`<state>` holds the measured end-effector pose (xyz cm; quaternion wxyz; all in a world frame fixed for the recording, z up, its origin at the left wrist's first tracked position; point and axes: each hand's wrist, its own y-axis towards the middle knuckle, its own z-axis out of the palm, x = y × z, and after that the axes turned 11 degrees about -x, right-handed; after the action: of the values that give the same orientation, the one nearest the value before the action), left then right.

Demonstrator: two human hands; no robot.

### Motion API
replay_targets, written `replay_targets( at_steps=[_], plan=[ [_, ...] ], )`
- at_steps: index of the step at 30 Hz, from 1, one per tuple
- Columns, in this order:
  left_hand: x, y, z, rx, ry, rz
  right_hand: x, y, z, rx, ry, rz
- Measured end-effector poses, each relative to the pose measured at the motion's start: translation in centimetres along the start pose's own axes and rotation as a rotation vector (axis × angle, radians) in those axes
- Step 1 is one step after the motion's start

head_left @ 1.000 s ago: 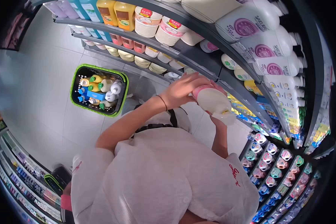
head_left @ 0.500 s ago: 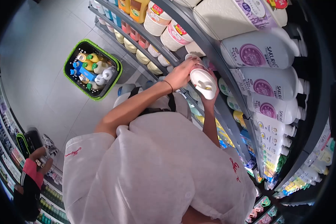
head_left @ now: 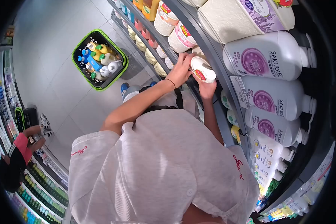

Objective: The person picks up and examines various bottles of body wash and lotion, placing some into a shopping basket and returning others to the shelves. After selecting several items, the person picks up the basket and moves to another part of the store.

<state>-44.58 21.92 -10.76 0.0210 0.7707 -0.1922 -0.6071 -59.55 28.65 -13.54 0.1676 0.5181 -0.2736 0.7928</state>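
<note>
A white tub [head_left: 203, 70] with a red-and-yellow sticker is between my two hands, close to the shelf edge. My left hand [head_left: 181, 68], with a dark band at the wrist, grips its left side with bent fingers. From below and the right, my right hand [head_left: 207, 89] holds the same tub; some of its fingers are hidden behind it. Just beyond my hands, similar white tubs, one with a pink label [head_left: 182, 37] and one with an orange label [head_left: 165, 18], sit on the shelf.
A black basket with a green rim [head_left: 124, 59] stands on the tiled floor at left, holding several bottles. Large SAKURA bottles [head_left: 263, 59] line the shelf at right. Another person [head_left: 18, 153] is by the far left shelves, near a second basket [head_left: 25, 117].
The tub has been turned, so its red-and-yellow sticker now faces up. Both hands still hold it. My view has shifted, and the basket appears farther right and higher.
</note>
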Motion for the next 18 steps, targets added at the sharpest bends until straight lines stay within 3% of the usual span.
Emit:
replay_targets(
  at_steps=[3,5,12,18],
  plan=[
    [0.9,-0.2,0.5,-0.056,0.020,0.016,0.5,0.0,0.8,0.044,-0.097,-0.083],
    [1.6,-0.2,0.9,-0.071,0.034,0.023,0.5,0.1,1.1,0.056,-0.360,-0.289],
    [1.7,0.7,1.3,-0.080,0.006,0.022,2.4,0.2,2.1,0.013,-0.554,-0.256],
    [1.2,0.4,1.4,-0.090,-0.023,0.000,1.2,1.2,1.0,0.053,-0.517,-0.280]
  ],
)
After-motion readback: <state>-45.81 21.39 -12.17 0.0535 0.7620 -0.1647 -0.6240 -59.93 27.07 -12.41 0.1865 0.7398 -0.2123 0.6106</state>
